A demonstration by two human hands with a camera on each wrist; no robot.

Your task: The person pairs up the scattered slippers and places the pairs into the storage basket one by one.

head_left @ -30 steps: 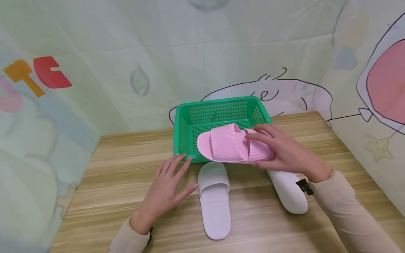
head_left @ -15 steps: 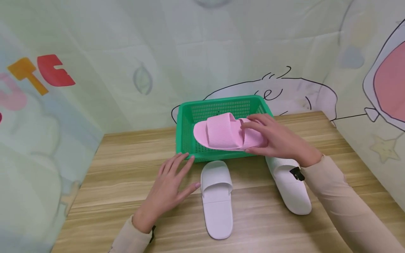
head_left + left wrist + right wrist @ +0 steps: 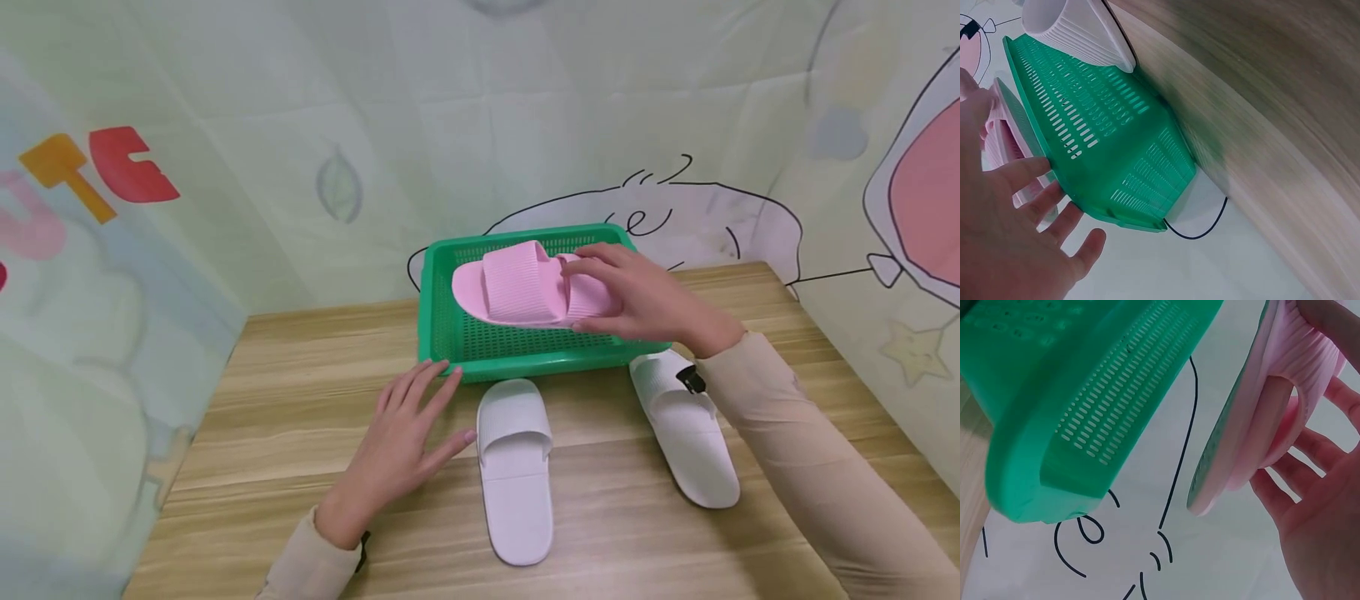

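My right hand (image 3: pixel 645 296) grips a pair of pink slippers (image 3: pixel 517 287), fitted together with a ribbed strap at each end. They are held level over the green plastic basket (image 3: pixel 540 364). In the right wrist view, the slippers (image 3: pixel 1254 419) are above the basket wall (image 3: pixel 1116 394), apart from it, with fingers curled round one end. My left hand (image 3: pixel 397 450) has its fingers spread, fingertips on the basket's front left rim. In the left wrist view, its fingertips (image 3: pixel 1038 165) lie along the edge of the basket (image 3: pixel 1097 119).
A white slipper (image 3: pixel 516 492) lies in front of the basket, its toe towards it. Another white slipper (image 3: pixel 688 433) lies to the right, partly under my right forearm. The wooden table (image 3: pixel 315 358) meets a printed cloth backdrop (image 3: pixel 420 150) behind the basket.
My right hand has moved the pink slippers away from me and slightly left, from the basket's front edge to over its middle. The left hand has stayed at the rim.
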